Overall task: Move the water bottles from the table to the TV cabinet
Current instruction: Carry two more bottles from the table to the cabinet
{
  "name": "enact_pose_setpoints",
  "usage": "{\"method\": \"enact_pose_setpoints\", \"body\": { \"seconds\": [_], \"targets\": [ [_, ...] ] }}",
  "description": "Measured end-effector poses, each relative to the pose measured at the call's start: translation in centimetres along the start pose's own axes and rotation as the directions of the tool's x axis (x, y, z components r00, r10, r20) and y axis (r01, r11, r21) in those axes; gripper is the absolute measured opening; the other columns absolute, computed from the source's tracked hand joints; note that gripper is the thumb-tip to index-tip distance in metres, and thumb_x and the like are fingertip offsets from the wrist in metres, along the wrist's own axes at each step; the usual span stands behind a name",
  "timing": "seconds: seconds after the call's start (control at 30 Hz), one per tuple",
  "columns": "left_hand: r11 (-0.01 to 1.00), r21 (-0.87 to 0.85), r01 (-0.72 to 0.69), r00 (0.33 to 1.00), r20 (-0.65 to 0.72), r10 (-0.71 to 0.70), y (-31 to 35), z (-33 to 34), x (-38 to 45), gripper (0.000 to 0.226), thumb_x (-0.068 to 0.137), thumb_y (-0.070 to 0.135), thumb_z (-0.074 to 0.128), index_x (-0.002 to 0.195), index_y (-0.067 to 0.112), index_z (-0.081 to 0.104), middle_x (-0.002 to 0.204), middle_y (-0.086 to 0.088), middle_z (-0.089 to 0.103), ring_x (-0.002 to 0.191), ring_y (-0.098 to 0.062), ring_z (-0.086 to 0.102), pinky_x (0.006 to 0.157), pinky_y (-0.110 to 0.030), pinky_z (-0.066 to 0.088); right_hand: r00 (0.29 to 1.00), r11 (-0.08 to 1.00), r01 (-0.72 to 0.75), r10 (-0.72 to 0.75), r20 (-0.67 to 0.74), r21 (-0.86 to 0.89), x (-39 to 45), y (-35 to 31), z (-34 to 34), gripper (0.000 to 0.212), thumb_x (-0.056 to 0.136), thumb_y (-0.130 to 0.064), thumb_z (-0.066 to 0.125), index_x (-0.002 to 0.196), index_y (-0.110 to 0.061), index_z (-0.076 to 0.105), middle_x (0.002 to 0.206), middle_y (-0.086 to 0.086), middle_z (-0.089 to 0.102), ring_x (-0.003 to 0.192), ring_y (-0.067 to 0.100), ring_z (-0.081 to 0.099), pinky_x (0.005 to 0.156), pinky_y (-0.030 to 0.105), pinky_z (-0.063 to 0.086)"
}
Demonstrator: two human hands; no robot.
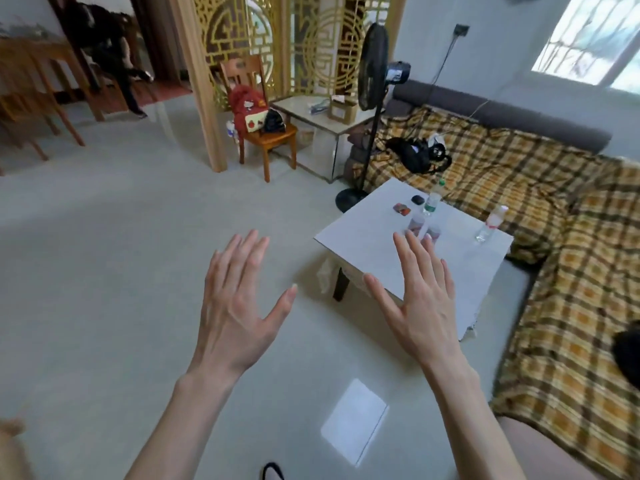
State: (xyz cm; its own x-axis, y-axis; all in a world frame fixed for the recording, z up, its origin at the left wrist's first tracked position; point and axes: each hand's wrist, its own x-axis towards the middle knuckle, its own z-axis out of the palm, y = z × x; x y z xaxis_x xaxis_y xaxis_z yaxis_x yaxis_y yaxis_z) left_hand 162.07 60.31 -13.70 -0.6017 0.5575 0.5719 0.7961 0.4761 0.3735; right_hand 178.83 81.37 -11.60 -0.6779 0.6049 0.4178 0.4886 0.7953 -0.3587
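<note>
- The left hand [239, 299] is hovering in the lower middle of the frame, back facing up, fingers stretched out and spread, gripping nothing.
- The right hand [422, 299] is hanging just to its right in the same pose, flat and empty, its fingertips overlapping the near edge of the white table [377, 244] in the picture.
- Water bottles are standing on that table, right of centre in the frame: a green-capped bottle [433, 199] is rising upright near the far side.
- A red-labelled bottle [491, 223] is standing well apart from it, toward the table's right edge.
- Two short bottles with reddish labels [417, 223] are sitting just beyond the right hand's fingertips, partly hidden by them.
- A small red and black packet [401, 209] and a dark round object [418, 199] are lying near the green-capped bottle.
- A plaid-covered sofa [554, 188] is wrapping around the table along the right side of the frame.
- A black standing fan [372, 71] is rising just behind the table's far corner.
- A wooden chair [266, 136] is holding a red backpack [247, 105] in the upper middle, in front of a gold lattice screen [311, 39].
- A pale tiled floor [104, 271] is filling the left side, with a bright patch of light [353, 420] lying on it at the bottom.
</note>
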Motion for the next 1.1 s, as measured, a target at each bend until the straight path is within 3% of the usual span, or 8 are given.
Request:
{"method": "enact_pose_setpoints", "body": {
  "seconds": [0.27,0.53,0.9,1.1],
  "targets": [
    [0.973,-0.170,-0.154,0.980,0.096,0.172,-0.9,7.2,10.5,0.073,0.101,0.064,0.039,0.161,0.023,0.029,0.169,0.003,0.029,0.160,-0.014,0.016,0.131,-0.043,0.013,0.981,0.978,-0.182,0.175,-0.085,-0.096,6.6,2.1,1.1,0.074,0.099,-0.064,0.041,0.160,-0.023,0.028,0.169,-0.003,0.024,0.159,0.016,0.006,0.128,0.046,0.013],
    [0.931,-0.270,-0.246,0.930,0.206,0.306,1.9,17.4,19.1,0.075,0.099,0.061,0.045,0.161,0.022,0.027,0.169,0.000,0.029,0.160,-0.016,0.017,0.132,-0.044,0.012,0.953,0.940,-0.299,0.283,-0.111,-0.163,11.7,7.9,2.1,0.074,0.100,-0.063,0.045,0.161,-0.028,0.022,0.170,-0.004,0.021,0.159,0.016,0.006,0.128,0.048,0.012],
    [0.874,-0.298,-0.383,0.865,0.214,0.453,7.5,30.7,32.5,0.075,0.099,0.059,0.049,0.161,0.021,0.029,0.169,0.002,0.029,0.160,-0.016,0.018,0.132,-0.041,0.010,0.912,0.912,-0.394,0.372,-0.173,-0.116,21.5,18.9,4.4,0.077,0.099,-0.063,0.044,0.162,-0.028,0.019,0.170,-0.006,0.019,0.159,0.016,0.009,0.127,0.049,0.017],
    [0.865,-0.317,-0.389,0.862,0.205,0.463,10.2,36.7,38.9,0.073,0.099,0.056,0.050,0.160,0.020,0.031,0.168,0.001,0.032,0.159,-0.018,0.022,0.131,-0.041,0.013,0.898,0.905,-0.417,0.396,-0.190,-0.083,27.2,24.1,5.7,0.082,0.099,-0.057,0.051,0.163,-0.021,0.015,0.171,-0.002,0.018,0.159,0.018,0.011,0.124,0.051,0.025]
  ]
}}
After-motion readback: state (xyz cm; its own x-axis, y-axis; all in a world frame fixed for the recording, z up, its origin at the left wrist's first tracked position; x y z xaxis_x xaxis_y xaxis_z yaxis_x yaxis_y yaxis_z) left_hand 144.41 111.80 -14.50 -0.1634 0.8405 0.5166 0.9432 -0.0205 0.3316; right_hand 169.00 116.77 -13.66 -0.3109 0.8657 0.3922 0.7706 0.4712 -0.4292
